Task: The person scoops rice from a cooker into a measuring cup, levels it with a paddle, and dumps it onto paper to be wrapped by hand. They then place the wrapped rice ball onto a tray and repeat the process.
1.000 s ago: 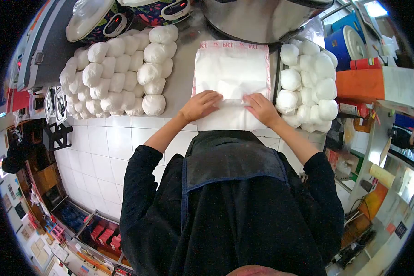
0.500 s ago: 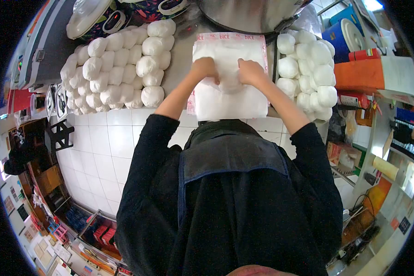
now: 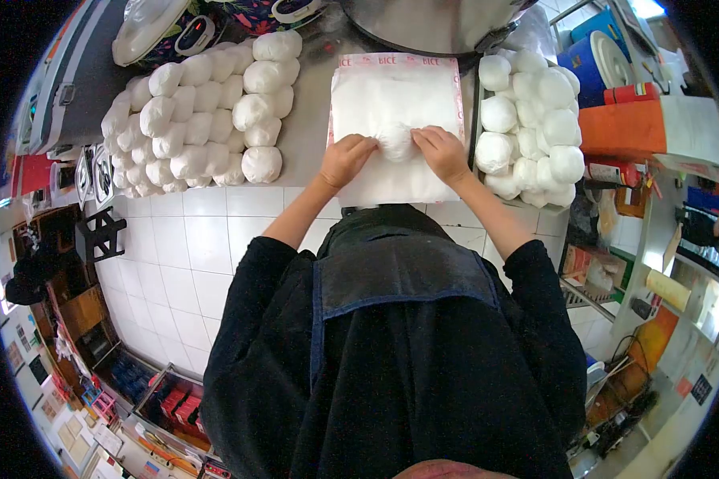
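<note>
A round white bundle (image 3: 395, 142) sits on a stack of white sheets (image 3: 375, 182), which lies over pink-printed paper (image 3: 399, 61) at the table's front edge. At the bundle's left side, my left hand (image 3: 348, 161) is closed, its fingertips pinching the white wrapping. My right hand (image 3: 442, 153) pinches the wrapping at the right side, fingers pressed together. Piled white bundles (image 3: 188, 128) stand to the left, and more white bundles (image 3: 527, 120) are grouped to the right of the sheets.
Behind the sheets stands a large metal vessel (image 3: 431, 28). Patterned pots (image 3: 156, 32) are at the back left, beside a grey case (image 3: 80, 88). A blue bucket (image 3: 591, 68) and an orange box (image 3: 623, 129) are on the right.
Both hands have moved slightly toward me and now hold the wrapping at the bundle's sides. Between them, the white material now shows as a rounded, gathered bundle.
</note>
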Tool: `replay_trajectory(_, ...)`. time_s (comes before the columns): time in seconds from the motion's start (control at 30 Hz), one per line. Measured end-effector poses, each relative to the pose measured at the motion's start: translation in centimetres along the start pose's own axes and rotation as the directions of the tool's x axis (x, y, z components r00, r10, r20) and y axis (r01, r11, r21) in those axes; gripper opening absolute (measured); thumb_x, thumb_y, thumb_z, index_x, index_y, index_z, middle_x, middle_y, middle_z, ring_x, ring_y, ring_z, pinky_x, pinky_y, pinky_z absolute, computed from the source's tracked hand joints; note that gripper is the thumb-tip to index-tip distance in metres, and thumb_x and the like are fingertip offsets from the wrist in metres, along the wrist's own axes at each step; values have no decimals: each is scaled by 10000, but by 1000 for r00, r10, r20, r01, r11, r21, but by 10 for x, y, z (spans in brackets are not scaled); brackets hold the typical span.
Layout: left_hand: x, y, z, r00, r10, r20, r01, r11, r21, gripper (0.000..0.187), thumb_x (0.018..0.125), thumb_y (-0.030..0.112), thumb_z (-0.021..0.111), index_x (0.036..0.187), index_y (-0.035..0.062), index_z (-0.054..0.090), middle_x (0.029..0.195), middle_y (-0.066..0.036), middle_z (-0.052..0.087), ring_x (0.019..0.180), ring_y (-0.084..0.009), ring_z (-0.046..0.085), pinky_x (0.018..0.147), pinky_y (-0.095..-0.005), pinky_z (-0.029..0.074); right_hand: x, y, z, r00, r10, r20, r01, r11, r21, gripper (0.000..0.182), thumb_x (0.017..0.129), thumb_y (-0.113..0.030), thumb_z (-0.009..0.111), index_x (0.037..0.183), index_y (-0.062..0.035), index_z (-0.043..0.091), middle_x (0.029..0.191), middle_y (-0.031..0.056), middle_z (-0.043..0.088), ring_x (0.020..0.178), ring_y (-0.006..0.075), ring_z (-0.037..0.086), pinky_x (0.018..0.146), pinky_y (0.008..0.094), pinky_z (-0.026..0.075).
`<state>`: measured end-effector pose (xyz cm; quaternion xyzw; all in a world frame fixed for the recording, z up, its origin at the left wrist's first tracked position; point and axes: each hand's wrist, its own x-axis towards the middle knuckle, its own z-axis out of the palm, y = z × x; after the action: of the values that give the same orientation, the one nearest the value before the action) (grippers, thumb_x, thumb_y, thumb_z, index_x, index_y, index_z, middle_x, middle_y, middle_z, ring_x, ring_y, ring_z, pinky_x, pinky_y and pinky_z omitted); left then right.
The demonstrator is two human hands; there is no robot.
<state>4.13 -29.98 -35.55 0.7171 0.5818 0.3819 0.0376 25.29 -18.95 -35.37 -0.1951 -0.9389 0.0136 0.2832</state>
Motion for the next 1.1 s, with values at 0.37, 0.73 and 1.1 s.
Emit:
replay_trajectory(0.37, -8, 31, 8, 889, -434, -145, 372, 870, -323, 238, 694, 25, 687, 921, -15, 630, 865, -93, 601, 713, -198, 574, 624, -293, 470, 7, -24, -14, 832, 492, 257, -554, 703, 446, 282, 753, -226, 678, 922, -2, 651, 755, 64, 630, 674, 195, 589, 556, 265, 416)
replay_trajectory(0.73, 52, 33, 27, 869, -453, -201, 444, 892, -92, 116, 638, -7, 614, 742, 18, 569, 731, -127, 538, 658, -300, 558, 577, -384, 447, 23, -24, 19, 303, 878, 371, -852, 76, 517, 234, 791, -211, 645, 773, 21, 669, 613, 47, 610, 578, 77, 554, 501, 228, 425)
replay_trajectory(1.1, 51, 41, 22, 902, -419, 102, 423, 906, -17, 111, 691, 108, 614, 697, 3, 581, 748, -171, 611, 730, -333, 576, 617, -405, 471, 50, -39, -22, 400, 737, 545, -877, 137, 460, 171, 772, -67, 620, 913, 28, 639, 889, 135, 641, 717, 138, 611, 639, 255, 501)
